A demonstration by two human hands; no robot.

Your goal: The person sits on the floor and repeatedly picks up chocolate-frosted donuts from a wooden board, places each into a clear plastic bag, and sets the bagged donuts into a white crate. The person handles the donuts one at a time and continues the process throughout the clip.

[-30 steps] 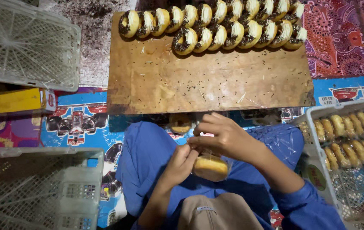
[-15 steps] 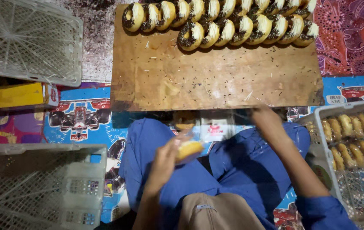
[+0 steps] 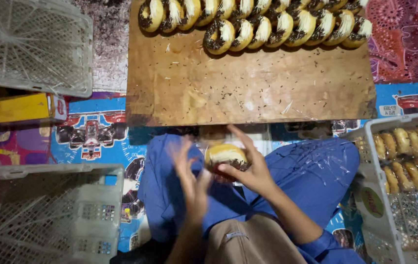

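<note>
Gripping a cream-filled doughnut (image 3: pixel 226 156) over the lap, the right hand (image 3: pixel 248 168) holds firm while the left hand (image 3: pixel 192 178) hangs open, blurred, just beside it.

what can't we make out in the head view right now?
- Left hand: motion-blurred in the head view; finger pose unclear.
- Doughnut: underside hidden by the right hand; any clear wrap around it is hard to confirm.
- Rows of doughnuts on the wooden board: cut off by the top edge.
- Crate of buns: cut off by the right edge.
</note>
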